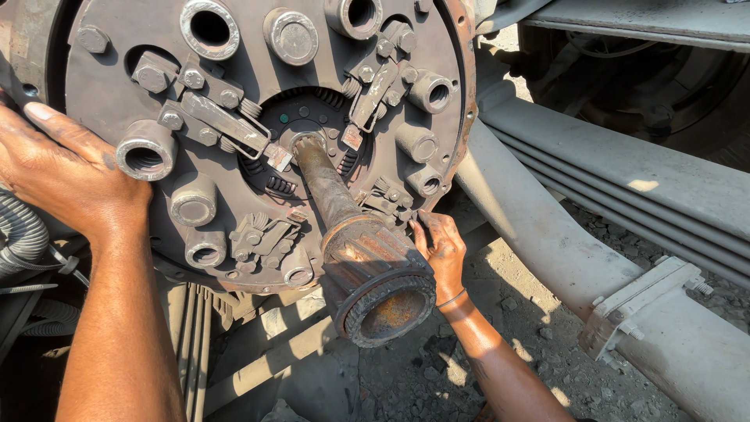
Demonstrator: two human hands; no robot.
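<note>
Head view, looking down at a vehicle underside in hard sunlight.

Largest item: round grey clutch pressure plate [258, 133], standing on edge and filling the upper left. Its top is cut off by the frame edge; its lower rim disappears into shadow. Face carries raised cylindrical bosses, bolt heads, coil springs and three release levers [223, 121] pointing toward the hub.

Right of it: long grey leaf spring pack [625, 195] running diagonally to the lower right, with a clamp bracket [637, 305] near its end. Behind, a dark wheel area [664, 86], detail lost in shade.

Ground: gravel and dirt [484, 352], partly shadowed.

Centre: rusty splined shaft [351, 234] sticking out of the plate's hub toward the camera, widening to a thick round collar with a hollow end. How deep it sits in the hub is hidden.

Left hand [66, 168]: lies flat on the plate's left rim, fingers spread and extended, not closed around anything.

Right hand [441, 250]: touching the plate's lower right edge just beside the shaft collar. Fingertips are tucked against the rim and partly hidden; cannot tell whether they grip anything.

Far left: black corrugated hose [19, 230], mostly cut off.
</note>
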